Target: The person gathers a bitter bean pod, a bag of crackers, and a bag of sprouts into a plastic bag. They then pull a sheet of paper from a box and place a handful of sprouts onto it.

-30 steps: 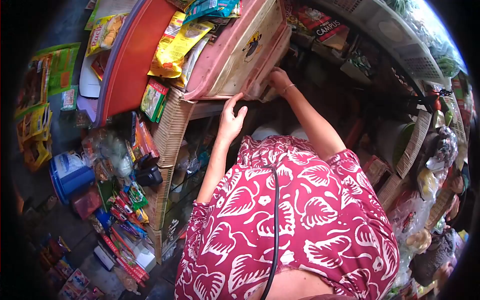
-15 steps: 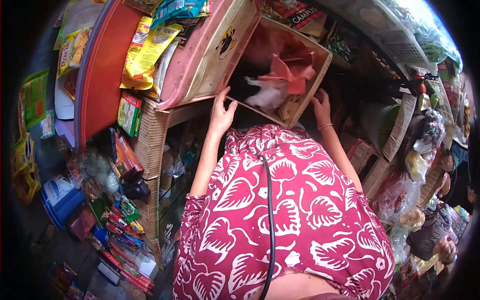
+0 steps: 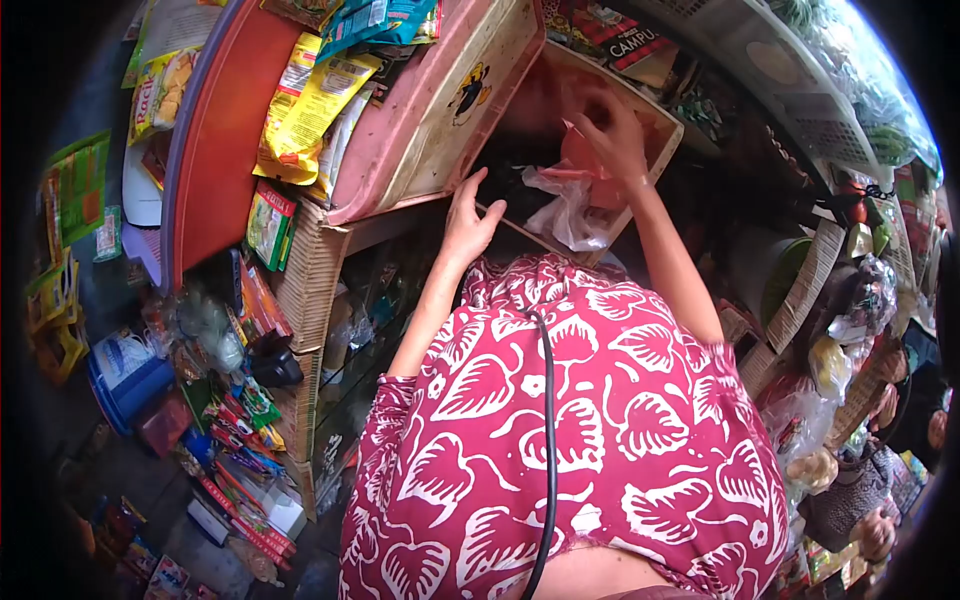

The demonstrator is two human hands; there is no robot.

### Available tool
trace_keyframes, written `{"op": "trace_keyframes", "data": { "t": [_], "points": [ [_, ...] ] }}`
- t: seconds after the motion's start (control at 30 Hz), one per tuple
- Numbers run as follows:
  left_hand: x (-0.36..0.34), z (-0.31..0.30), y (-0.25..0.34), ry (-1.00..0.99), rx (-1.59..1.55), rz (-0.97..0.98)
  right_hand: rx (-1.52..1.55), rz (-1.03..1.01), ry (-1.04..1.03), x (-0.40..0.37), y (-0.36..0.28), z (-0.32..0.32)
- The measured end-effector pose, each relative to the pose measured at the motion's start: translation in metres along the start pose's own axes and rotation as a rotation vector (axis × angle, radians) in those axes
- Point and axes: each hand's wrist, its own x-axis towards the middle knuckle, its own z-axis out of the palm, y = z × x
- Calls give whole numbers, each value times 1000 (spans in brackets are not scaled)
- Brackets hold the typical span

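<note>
A wooden drawer [image 3: 668,140] stands pulled out in front of me, with a clear-white plastic bag [image 3: 566,215] and a pink-red plastic bag [image 3: 577,152] inside. My left hand [image 3: 470,222] is at the drawer's near left corner, fingers stretched and thumb apart, holding nothing. Over the drawer's inside, my right hand [image 3: 618,145] reaches in above the pink-red bag. Its fingers are bent and smeared by motion, so I cannot tell what they hold.
To the left, a pink plastic container [image 3: 375,165] sits on a wicker-sided stand [image 3: 305,290], with yellow packets [image 3: 310,120] beside it. A blue bucket [image 3: 125,375] is lower left. Hanging plastic bags [image 3: 800,410] and a white crate [image 3: 780,65] line the right.
My right hand has left the drawer's right edge and moved up and left into the drawer. The bags inside have shifted. My left hand stays near the left corner.
</note>
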Motion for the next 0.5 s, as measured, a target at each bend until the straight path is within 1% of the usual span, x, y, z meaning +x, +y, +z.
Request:
{"op": "trace_keyframes", "data": {
  "t": [0.03, 0.07, 0.1, 0.13, 0.17, 0.2, 0.23, 0.3, 0.37, 0.4, 0.43, 0.47, 0.5],
  "points": [
    [1, 1, 5, -13, 90, 72, 4, 1, 6, 7, 20, 15],
    [3, 3, 9, -62, 113, 98, -182, 125, 19, 7, 46, 35],
    [3, 2, 10, -143, 168, 72, -363, 251, 28, 3, 72, 58],
    [1, 3, 22, -203, 265, 69, -282, 245, 53, -5, 101, 75],
    [-1, 4, 34, -265, 362, 68, -282, 253, 62, -8, 100, 74],
    [0, 10, 28, -327, 428, 66, -288, 227, -177, -15, 90, 71],
    [1, 16, 22, -365, 429, 81, -288, 202, -418, -28, 78, 70],
    [5, 25, 25, -430, 541, 88, -278, 140, -900, -52, 47, 64],
    [11, 39, 13, -462, 535, 117, -244, 71, -1390, -76, 26, 58],
    [17, 48, 3, -522, 635, 159, -241, 85, -1383, -89, 29, 60],
    [24, 55, -6, -577, 737, 205, -202, 109, -1331, -102, 34, 65],
    [33, 57, -7, -712, 767, 206, -164, 134, -1277, -105, 28, 62],
    [40, 61, -9, -721, 767, 218, -165, 146, -1268, -105, 26, 56]
  ]
}}
